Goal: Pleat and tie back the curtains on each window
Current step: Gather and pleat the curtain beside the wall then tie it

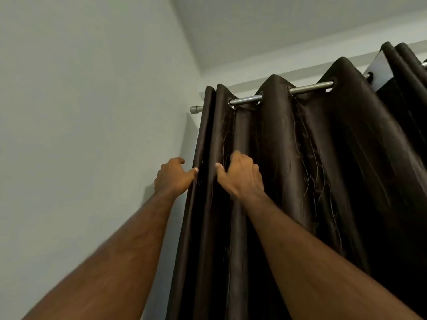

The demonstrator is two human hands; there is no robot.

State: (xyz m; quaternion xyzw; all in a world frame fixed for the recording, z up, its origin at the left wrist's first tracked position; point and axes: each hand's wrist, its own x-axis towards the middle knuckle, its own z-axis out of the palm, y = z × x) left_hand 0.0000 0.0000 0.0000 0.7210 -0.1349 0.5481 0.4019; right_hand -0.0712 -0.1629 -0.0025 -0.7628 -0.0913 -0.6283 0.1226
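Note:
A dark brown eyelet curtain [288, 162] hangs in deep folds from a silver rod [246, 100] high on the wall. I am looking up at it with both arms raised. My left hand [173, 175] grips the curtain's outer left edge, thumb on the front and fingers curled behind the cloth. My right hand [241, 173] grips the second fold just to the right, thumb on the front and fingers tucked into the crease. The two hands are a hand's width apart at the same height, well below the rod. Loose threads hang down the inner folds.
A pale grey-green wall [80, 112] fills the left side and meets the white ceiling [277, 24] above. The rod's end cap [195, 109] sticks out left of the curtain. A bright gap [379, 70] shows at the upper right between this curtain and a second dark panel [406, 65].

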